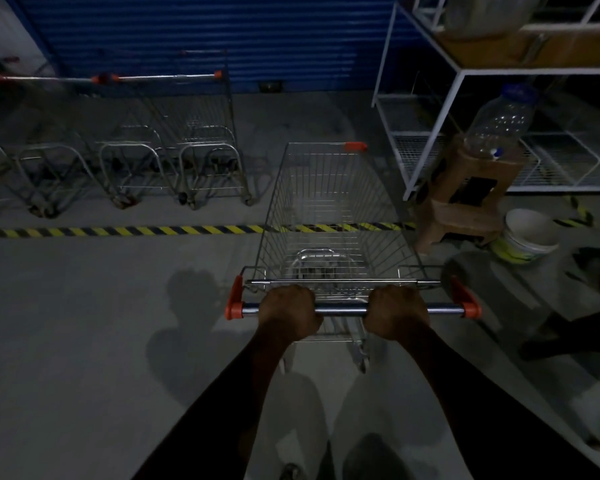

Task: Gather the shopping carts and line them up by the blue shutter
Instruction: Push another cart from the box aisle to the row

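Observation:
A wire shopping cart [326,209] with orange corner caps stands straight in front of me, its basket pointing toward the blue shutter [205,32]. My left hand [290,311] grips the cart's metal handle bar [342,310] left of centre. My right hand [397,311] grips the same bar right of centre. Several other carts [174,140] stand side by side at the left, in front of the shutter, their handles toward me. The held cart's front end has crossed the striped floor tape.
Yellow-black hazard tape [118,231] runs across the grey floor. At the right stand a white wire rack [465,133], a brown plastic stool [465,195] bearing a large clear water jug [499,126], and a white bucket [530,237]. Open floor lies between the parked carts and the rack.

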### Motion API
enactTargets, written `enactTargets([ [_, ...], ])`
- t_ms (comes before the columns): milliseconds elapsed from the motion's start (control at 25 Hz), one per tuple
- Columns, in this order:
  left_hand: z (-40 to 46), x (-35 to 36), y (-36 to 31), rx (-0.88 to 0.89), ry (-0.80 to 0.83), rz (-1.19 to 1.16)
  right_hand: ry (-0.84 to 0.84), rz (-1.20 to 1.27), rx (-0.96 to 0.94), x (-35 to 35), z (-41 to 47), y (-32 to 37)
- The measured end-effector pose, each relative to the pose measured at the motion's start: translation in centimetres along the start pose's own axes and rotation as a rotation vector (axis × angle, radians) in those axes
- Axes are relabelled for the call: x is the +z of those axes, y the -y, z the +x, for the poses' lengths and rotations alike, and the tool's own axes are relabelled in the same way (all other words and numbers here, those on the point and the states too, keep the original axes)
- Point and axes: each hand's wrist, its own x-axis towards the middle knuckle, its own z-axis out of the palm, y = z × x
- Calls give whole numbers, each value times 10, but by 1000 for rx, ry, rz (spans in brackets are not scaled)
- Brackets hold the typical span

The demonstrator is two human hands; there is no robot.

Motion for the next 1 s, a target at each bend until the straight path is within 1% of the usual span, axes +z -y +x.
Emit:
enactTargets([
  [160, 85, -9, 37, -19, 35, 38, 10, -27, -12, -21, 87, 8],
  [280, 156, -17, 62, -29, 3, 91, -32, -13, -36, -37, 161, 6],
  [320, 179, -20, 70, -31, 15, 87, -25, -3, -34, -42, 182, 4],
  [440, 250, -34, 84, -59, 59, 68, -69, 43, -64, -57, 255, -7],
  [600, 331, -46, 93, -82, 96, 73, -24, 56, -122, -71, 343, -27],
  [720, 386, -57, 104, -109, 102, 37, 36, 52, -113, -91, 403, -39],
  [800, 422, -60, 112, -124, 114, 9, 35, 30, -117, -96, 442, -43],
  [880, 460, -63, 127, -134, 92, -9, 11, 23, -102, -102, 482, -43],
  [1000, 519, -63, 153, -106, 35, 30, -13, 5, -59, -113, 544, -38],
])
